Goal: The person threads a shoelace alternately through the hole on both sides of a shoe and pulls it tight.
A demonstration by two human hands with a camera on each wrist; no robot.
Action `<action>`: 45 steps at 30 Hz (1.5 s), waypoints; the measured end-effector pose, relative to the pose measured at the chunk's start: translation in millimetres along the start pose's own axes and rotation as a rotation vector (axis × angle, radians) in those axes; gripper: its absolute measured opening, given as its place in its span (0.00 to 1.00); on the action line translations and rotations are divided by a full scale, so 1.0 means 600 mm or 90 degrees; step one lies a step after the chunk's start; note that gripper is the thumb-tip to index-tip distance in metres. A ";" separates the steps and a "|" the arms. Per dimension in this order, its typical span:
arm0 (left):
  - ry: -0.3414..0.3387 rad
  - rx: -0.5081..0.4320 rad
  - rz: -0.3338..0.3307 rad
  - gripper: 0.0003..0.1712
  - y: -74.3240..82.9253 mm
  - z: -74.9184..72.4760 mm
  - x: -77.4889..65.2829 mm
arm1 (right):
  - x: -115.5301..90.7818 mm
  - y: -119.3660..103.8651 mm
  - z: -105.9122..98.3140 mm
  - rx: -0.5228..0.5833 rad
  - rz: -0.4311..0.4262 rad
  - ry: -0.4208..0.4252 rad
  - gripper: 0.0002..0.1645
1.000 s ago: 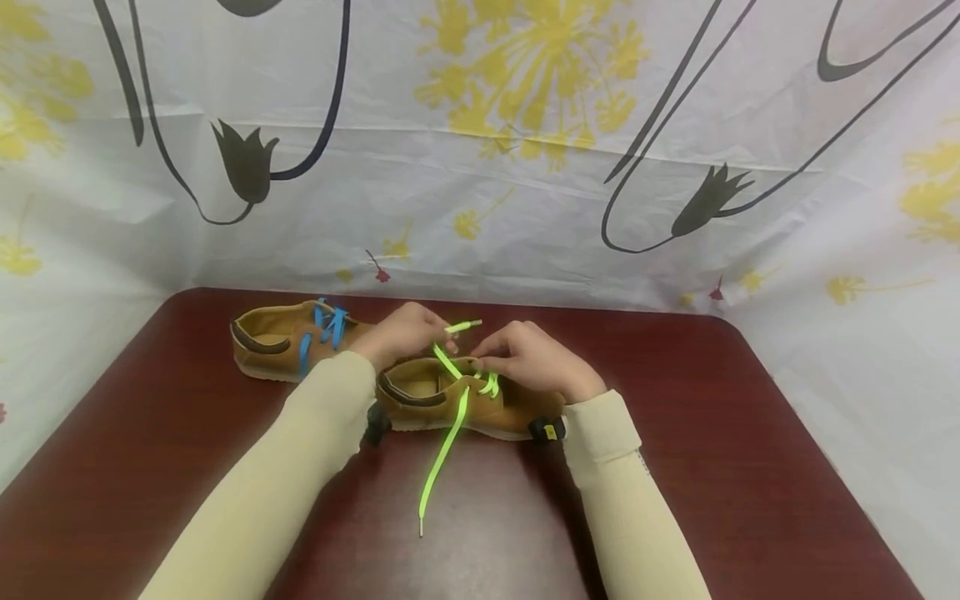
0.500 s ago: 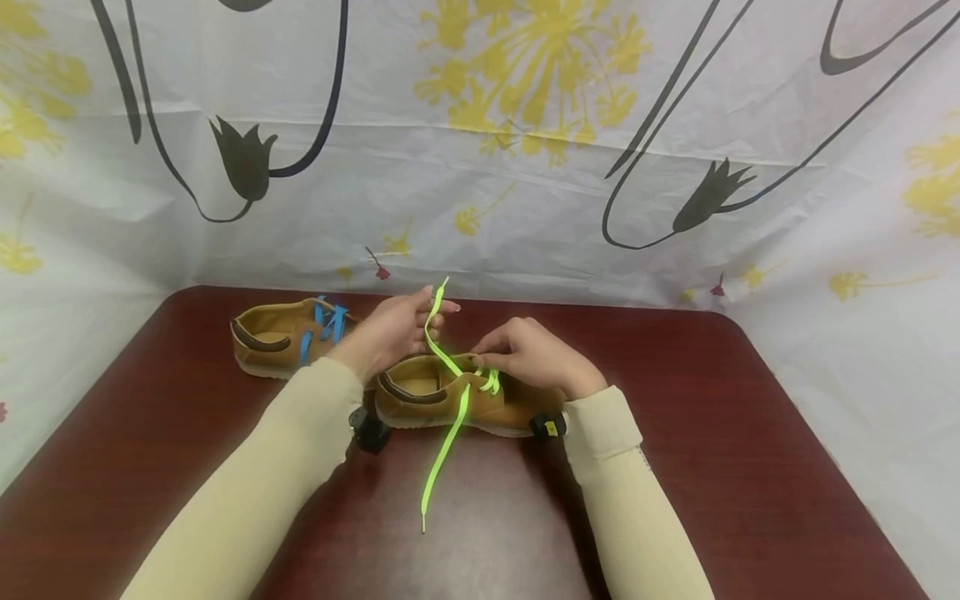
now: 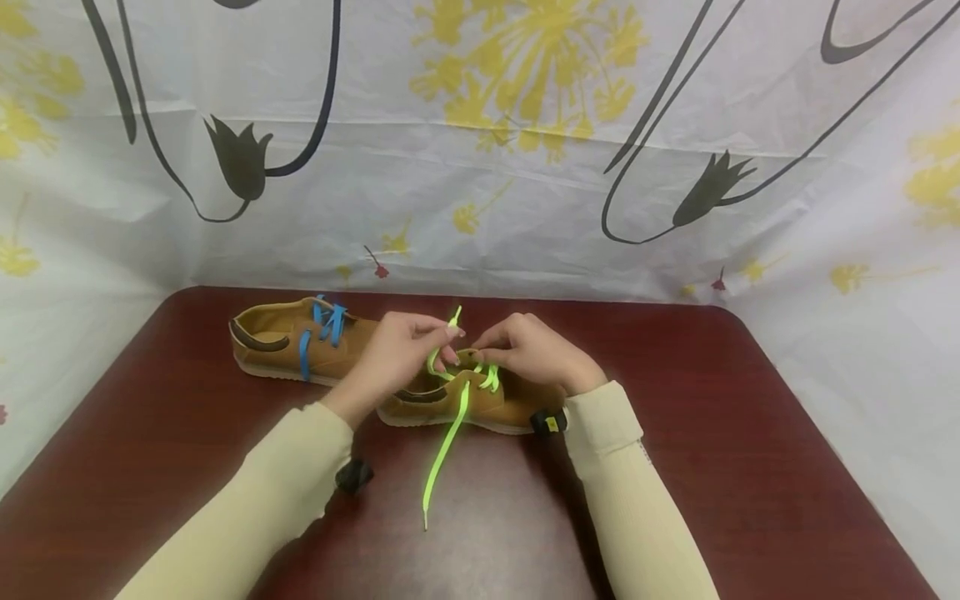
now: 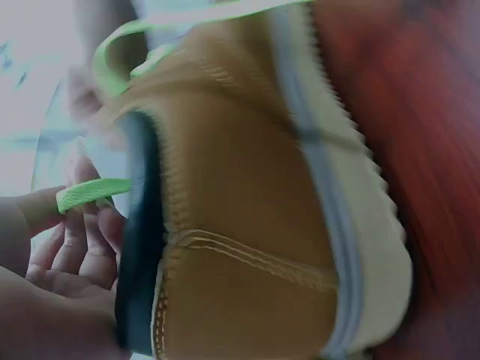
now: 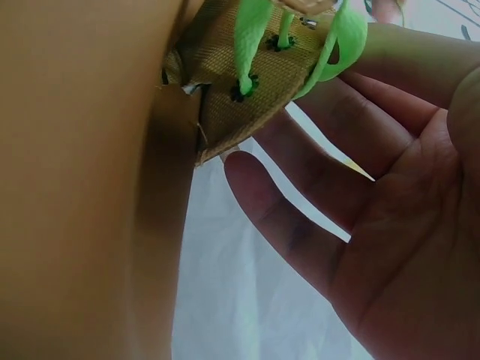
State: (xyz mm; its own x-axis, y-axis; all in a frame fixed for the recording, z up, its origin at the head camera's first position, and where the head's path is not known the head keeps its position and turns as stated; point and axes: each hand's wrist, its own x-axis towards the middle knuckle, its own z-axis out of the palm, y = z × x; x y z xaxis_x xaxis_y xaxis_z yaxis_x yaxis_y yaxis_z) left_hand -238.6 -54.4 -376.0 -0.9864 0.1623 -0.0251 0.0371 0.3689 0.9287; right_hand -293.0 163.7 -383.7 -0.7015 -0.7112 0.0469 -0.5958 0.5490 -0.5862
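Observation:
A tan shoe with a neon green shoelace lies sideways on the table, toe to the right. My left hand pinches one end of the lace between thumb and fingers above the shoe's opening; its tip sticks up past them. The left wrist view shows that lace strip behind the dark heel collar. My right hand grips the far eyelet flap, its fingers behind the flap in the right wrist view. The other lace end hangs from a near eyelet toward me onto the table.
A second tan shoe with a blue lace lies behind and to the left, partly hidden by my left hand. The dark red table ends at a white patterned sheet at the back and sides.
My left hand opened its fingers beside the upright lace end, then pinched that end again and drew it lower and right, bending the lace. My right hand stays at the flap.

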 end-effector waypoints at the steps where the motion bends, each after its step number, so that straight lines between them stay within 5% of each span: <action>1: -0.003 0.018 0.010 0.14 0.000 0.005 -0.005 | 0.001 0.001 0.000 0.005 0.001 -0.001 0.09; 13: -0.049 0.185 0.021 0.14 -0.004 0.020 -0.021 | 0.015 0.002 0.000 0.037 0.036 0.003 0.09; 25: -0.085 0.227 0.017 0.16 0.000 0.020 -0.014 | 0.011 0.009 0.001 0.064 0.059 0.006 0.10; 35: -0.057 0.297 0.001 0.15 -0.003 0.033 -0.010 | 0.005 0.021 0.003 0.099 0.049 -0.012 0.11; 45: -0.036 0.326 -0.015 0.25 -0.001 0.044 -0.009 | -0.002 0.033 0.009 0.232 0.059 -0.034 0.15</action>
State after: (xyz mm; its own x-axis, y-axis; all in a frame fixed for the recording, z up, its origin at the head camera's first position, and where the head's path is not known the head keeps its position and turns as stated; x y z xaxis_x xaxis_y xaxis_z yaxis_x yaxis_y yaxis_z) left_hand -229.3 -31.2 -386.2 -0.9782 0.1928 -0.0776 0.1023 0.7716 0.6278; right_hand -301.7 173.2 -400.0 -0.7192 -0.6926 -0.0561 -0.3462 0.4271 -0.8353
